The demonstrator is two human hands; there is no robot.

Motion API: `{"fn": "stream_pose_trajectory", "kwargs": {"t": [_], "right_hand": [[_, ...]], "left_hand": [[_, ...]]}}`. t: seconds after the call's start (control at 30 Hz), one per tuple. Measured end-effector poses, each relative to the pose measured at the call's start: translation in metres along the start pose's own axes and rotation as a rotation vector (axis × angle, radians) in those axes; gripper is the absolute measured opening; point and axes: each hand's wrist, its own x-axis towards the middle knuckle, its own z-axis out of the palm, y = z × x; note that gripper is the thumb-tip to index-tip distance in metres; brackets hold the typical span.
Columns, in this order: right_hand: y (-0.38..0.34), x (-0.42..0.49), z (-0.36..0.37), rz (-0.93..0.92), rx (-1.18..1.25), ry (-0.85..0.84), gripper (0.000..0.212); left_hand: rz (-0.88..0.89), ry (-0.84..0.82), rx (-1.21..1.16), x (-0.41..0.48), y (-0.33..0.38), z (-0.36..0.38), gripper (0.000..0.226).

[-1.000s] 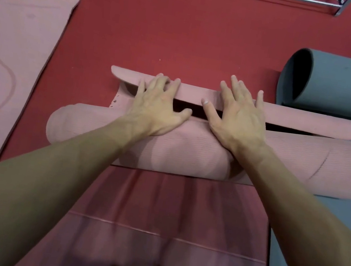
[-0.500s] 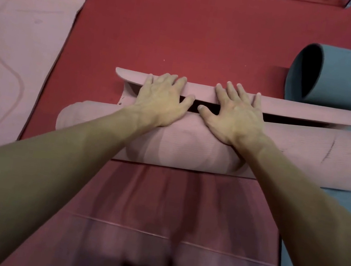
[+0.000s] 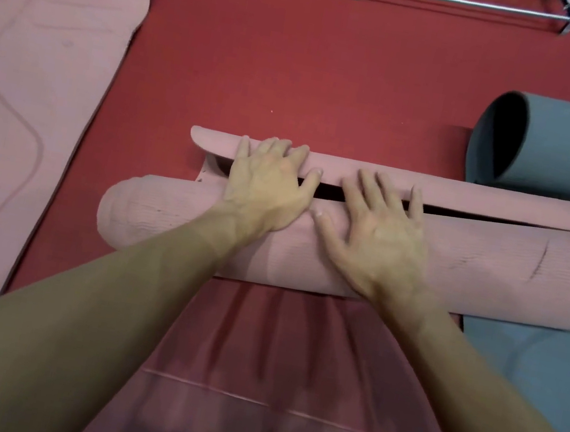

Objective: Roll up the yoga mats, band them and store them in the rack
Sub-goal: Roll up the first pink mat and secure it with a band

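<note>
pink roll (image 3: pixel 485 272): lying left to right across the red floor (image 3: pixel 300 67), right end over the grey mat's flat part.
loose end (image 3: pixel 485 202): flat strip on the roll's far side, dark gap between.
left hand (image 3: pixel 265 190): flat on the roll, fingers straight, tips on the loose end, gripping nothing.
right hand (image 3: pixel 377 239): just beside the left, pressed flat, fingers spread, gripping nothing.
grey mat (image 3: pixel 569 150): far right, partly rolled.
second pink mat (image 3: pixel 31 98): flat, left.
rack (image 3: pixel 463 0): far edge.
</note>
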Motion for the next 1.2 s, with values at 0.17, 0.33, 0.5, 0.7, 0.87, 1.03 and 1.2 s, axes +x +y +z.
{"fn": "stream_pose_trajectory", "kwargs": {"t": [0.17,0.33,0.5,0.7,0.87,1.03,1.2], "right_hand": [[0.001,0.011,0.002,0.009,-0.063,-0.048,0.076],[0.001,0.011,0.004,0.023,-0.041,-0.069,0.078],[-0.001,-0.001,0.005,0.021,-0.042,-0.024,0.077],[-0.004,-0.018,0.002,0.018,-0.066,-0.020,0.082],[-0.003,0.000,0.001,0.047,-0.077,-0.109,0.086],[-0.002,0.006,0.004,0.057,-0.082,-0.090,0.086],[0.000,0.020,0.000,0.059,-0.040,-0.132,0.091]], "left_hand": [[0.065,0.066,0.070,-0.003,0.002,-0.006,0.059],[0.164,-0.157,0.017,-0.021,-0.024,-0.010,0.075],[0.176,-0.099,0.052,-0.038,-0.021,-0.006,0.084],[0.150,-0.123,0.042,-0.034,-0.021,-0.006,0.066],[0.142,-0.102,0.035,-0.025,-0.019,-0.006,0.069],[0.130,-0.030,0.053,-0.028,-0.015,-0.005,0.071],[0.101,0.002,0.066,-0.016,-0.016,-0.007,0.066]]}}
